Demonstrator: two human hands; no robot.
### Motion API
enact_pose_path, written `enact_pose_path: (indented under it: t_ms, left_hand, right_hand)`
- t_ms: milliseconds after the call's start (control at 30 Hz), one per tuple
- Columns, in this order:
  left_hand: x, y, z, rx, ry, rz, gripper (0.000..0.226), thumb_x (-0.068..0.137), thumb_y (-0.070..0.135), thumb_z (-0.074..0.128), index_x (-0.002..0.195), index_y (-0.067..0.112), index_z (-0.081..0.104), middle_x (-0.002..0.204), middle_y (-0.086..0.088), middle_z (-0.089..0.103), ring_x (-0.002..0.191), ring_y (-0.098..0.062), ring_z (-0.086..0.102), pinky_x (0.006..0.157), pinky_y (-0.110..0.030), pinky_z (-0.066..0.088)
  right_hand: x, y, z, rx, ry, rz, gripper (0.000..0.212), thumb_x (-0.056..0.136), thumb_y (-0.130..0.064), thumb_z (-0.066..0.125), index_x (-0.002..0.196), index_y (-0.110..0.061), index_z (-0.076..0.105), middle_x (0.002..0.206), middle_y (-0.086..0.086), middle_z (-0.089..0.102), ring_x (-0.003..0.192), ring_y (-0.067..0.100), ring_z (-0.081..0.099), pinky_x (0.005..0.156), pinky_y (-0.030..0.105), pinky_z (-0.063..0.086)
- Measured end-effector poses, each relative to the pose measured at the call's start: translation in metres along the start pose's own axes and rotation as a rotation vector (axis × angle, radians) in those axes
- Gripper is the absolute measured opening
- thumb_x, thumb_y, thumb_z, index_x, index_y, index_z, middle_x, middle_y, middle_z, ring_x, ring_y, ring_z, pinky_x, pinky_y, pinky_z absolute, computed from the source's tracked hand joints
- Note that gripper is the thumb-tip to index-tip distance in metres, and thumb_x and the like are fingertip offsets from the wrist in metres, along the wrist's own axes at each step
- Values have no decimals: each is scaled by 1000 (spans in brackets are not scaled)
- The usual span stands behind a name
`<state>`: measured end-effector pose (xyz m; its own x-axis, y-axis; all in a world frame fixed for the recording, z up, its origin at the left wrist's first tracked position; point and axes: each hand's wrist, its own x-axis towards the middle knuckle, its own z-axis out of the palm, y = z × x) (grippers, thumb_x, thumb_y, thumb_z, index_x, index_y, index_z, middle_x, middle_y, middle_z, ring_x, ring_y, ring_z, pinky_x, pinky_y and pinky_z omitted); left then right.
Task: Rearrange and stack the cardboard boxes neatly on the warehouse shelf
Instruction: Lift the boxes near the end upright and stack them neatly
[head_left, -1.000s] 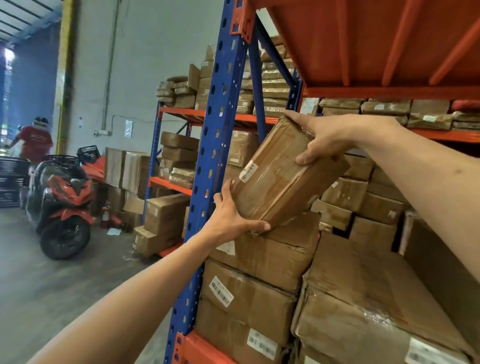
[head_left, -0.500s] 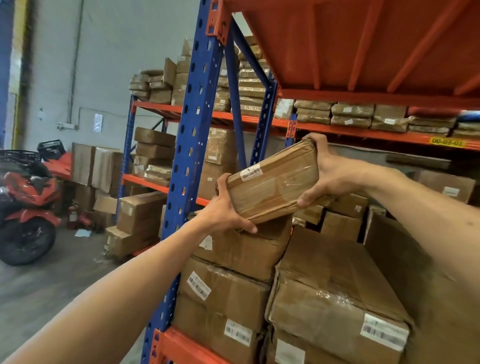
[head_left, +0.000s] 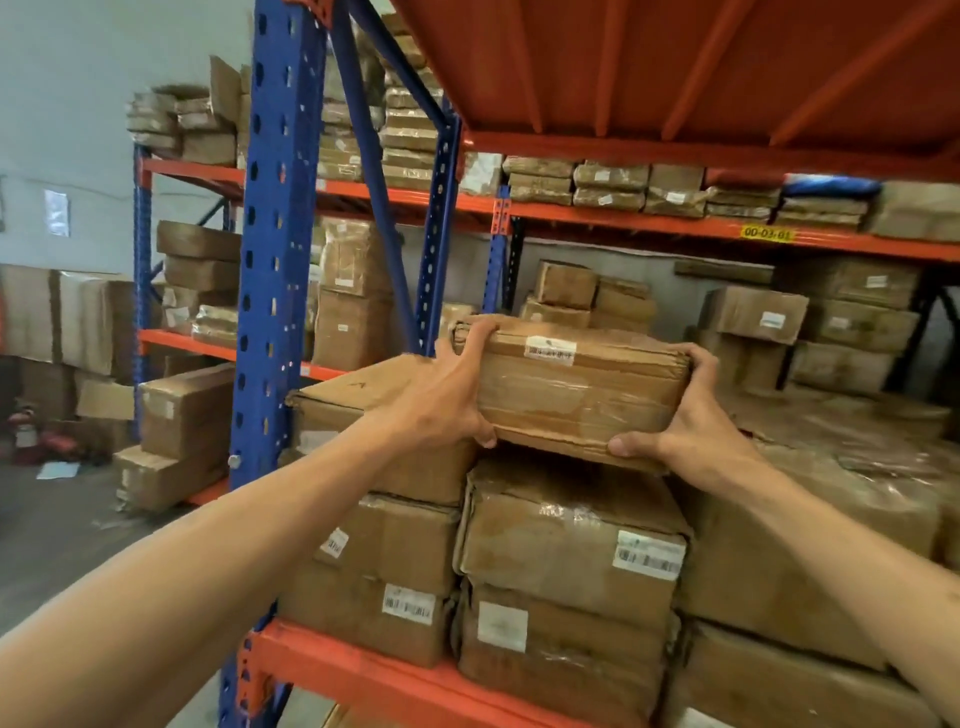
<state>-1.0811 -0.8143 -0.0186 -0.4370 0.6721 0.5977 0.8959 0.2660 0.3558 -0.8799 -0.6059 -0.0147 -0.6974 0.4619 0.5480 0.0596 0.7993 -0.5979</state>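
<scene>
Flat taped cardboard box (head_left: 576, 387), barcode label (head_left: 550, 351) unreadable, long axis left-right, level, left hand (head_left: 441, 400) and right hand (head_left: 691, 415) gripping its ends, beam tag (head_left: 767, 233) "00-03-01"

A flat box (head_left: 576, 387) sits level between two hands: the left hand (head_left: 447, 395) at its left end, the right hand (head_left: 691, 415) at its right end. Directly below it is a stack of boxes (head_left: 566, 551) on the shelf (head_left: 363, 670). Another stack (head_left: 374, 551) stands just to the left, beside the upright post (head_left: 275, 260). A larger box (head_left: 831, 499) lies to the right. More boxes (head_left: 753, 317) stand behind, with others on the upper shelf (head_left: 649, 223).
</scene>
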Motion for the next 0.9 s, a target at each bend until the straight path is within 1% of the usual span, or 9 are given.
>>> enact_pose_path:
  t_ms: [67, 167, 300, 367, 467, 600, 667, 833, 900]
  left_hand:
    - [0, 21, 10, -6, -28, 35, 126, 62, 24, 96, 149, 41, 5, 146, -17, 29, 127, -39, 46, 109, -54, 40]
    - [-11, 34, 28, -63, -24, 12, 127, 59, 22, 97, 146, 45, 6, 142, -16, 34, 127, -38, 46, 110, -55, 41]
    - [-38, 23, 43, -65, -37, -38, 130, 56, 20, 98, 148, 44, 9, 144, -16, 33, 129, -38, 44, 113, -51, 37]
    - [-46, 24, 47, -75, -35, -36, 129, 56, 18, 98, 149, 41, 11, 146, -18, 30, 131, -39, 42, 114, -51, 37]
    - [-47, 30, 52, -77, -18, -59, 131, 54, 19, 99, 149, 41, 12, 149, -18, 30, 134, -42, 41, 113, -57, 37]
    - [-39, 37, 57, -61, -24, -99, 132, 56, 15, 98, 148, 45, 8, 150, -20, 25, 132, -48, 42, 111, -60, 38]
    - [-37, 38, 62, -52, -25, -116, 133, 56, 14, 98, 148, 45, 7, 151, -21, 23, 131, -50, 43, 110, -59, 39]
    - [-36, 36, 67, -8, -33, -132, 137, 60, 17, 97, 151, 46, -1, 156, -23, 15, 126, -49, 51, 107, -57, 44]
    - [-37, 31, 63, 12, -83, -122, 140, 64, 23, 95, 151, 50, -10, 160, -24, 10, 130, -49, 48, 110, -57, 42]
  right_hand:
    - [-18, 14, -13, 19, 41, 22, 121, 62, -18, 98, 141, -38, 9, 142, -1, 36, 131, 16, 39, 117, 49, 34]
    - [-31, 16, -33, -16, 20, 37, 120, 58, -24, 99, 141, -37, 14, 140, -3, 37, 129, 17, 41, 114, 47, 37]
    - [-52, 14, -19, -166, 8, 70, 103, 54, -41, 100, 126, -35, 26, 128, -3, 44, 117, 18, 46, 96, 36, 43]
    - [-62, 17, -14, -204, 39, 52, 97, 57, -44, 99, 126, -31, 31, 125, -3, 47, 117, 17, 45, 95, 33, 41]
    - [-58, 9, -20, -346, 41, 44, 94, 58, -46, 97, 126, -25, 36, 133, 8, 54, 120, 28, 54, 100, 42, 47]
    - [-48, -1, -22, -578, -4, 45, 104, 61, -50, 93, 142, -21, 35, 150, 19, 42, 129, 44, 50, 105, 52, 44]
    - [-48, -2, -21, -613, -8, 58, 106, 66, -49, 91, 149, -22, 31, 153, 21, 38, 129, 47, 49, 105, 54, 43]
    - [-53, -7, -21, -712, -19, 68, 101, 70, -54, 87, 148, -21, 32, 153, 24, 35, 127, 48, 50, 98, 55, 46]
    - [-57, -13, -18, -827, 1, 72, 103, 74, -57, 84, 152, -19, 28, 153, 27, 30, 133, 48, 42, 104, 55, 42]
